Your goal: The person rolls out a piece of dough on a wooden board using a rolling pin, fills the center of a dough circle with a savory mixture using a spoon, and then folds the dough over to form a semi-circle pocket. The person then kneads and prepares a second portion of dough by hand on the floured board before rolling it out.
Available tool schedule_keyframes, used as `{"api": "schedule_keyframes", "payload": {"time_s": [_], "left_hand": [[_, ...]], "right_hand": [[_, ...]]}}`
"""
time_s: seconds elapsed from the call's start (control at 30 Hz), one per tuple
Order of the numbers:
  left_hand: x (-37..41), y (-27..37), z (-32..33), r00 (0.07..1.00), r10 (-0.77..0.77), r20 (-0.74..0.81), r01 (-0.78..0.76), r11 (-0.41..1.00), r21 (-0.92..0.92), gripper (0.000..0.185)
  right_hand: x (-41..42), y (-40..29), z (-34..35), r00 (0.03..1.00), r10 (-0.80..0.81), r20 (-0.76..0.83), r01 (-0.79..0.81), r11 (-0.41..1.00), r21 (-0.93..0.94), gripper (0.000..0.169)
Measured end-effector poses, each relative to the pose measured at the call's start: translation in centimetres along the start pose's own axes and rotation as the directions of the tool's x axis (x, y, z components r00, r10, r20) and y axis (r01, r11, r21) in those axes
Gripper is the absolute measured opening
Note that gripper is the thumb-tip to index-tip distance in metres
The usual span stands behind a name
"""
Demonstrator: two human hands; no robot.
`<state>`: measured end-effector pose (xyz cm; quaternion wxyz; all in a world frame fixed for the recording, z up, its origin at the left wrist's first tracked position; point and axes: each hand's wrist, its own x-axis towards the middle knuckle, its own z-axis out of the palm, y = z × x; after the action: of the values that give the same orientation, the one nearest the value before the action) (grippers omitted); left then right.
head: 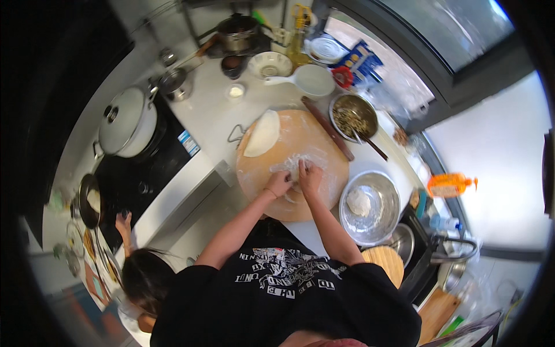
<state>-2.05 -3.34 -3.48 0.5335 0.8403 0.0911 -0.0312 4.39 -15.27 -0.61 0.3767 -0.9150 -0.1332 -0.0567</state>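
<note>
On a round wooden board (260, 204) dusted with flour, my left hand (280, 183) and my right hand (310, 175) are close together near the middle, fingers bent. A small pale piece of dough (295, 187) shows between and below them, mostly hidden by my hands. At the board's upper left lies a flat, half-moon piece of dough (263, 133). A wooden rolling pin (328, 128) rests along the upper right edge. Right of the board, a ball of dough (359, 203) sits in a metal bowl (392, 217).
A metal bowl of chopped filling (353, 116) holds a spoon and chopsticks. A white pan (315, 80) lies behind. At left, a lidded white pot (125, 119) and a frying pan (89, 201) are on the stove side, where another person (147, 277) reaches toward the cooktop.
</note>
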Motion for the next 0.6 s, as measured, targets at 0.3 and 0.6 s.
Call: {"api": "schedule_keyframes", "payload": {"time_s": [0.3,0.6], "left_hand": [[-0.2,0.1,1.3,0.997,0.061,-0.051,-0.068,0.989,-0.133,0.030],[1.6,0.7,2.5,0.995,0.002,-0.099,0.005,0.998,0.066,0.022]], "right_hand": [[-1.7,1.7,1.3,0.908,-0.418,0.009,0.405,0.874,-0.269,0.023],[0.2,-3.2,-3.7,0.896,0.092,0.434,-0.102,0.995,0.000,0.049]]}}
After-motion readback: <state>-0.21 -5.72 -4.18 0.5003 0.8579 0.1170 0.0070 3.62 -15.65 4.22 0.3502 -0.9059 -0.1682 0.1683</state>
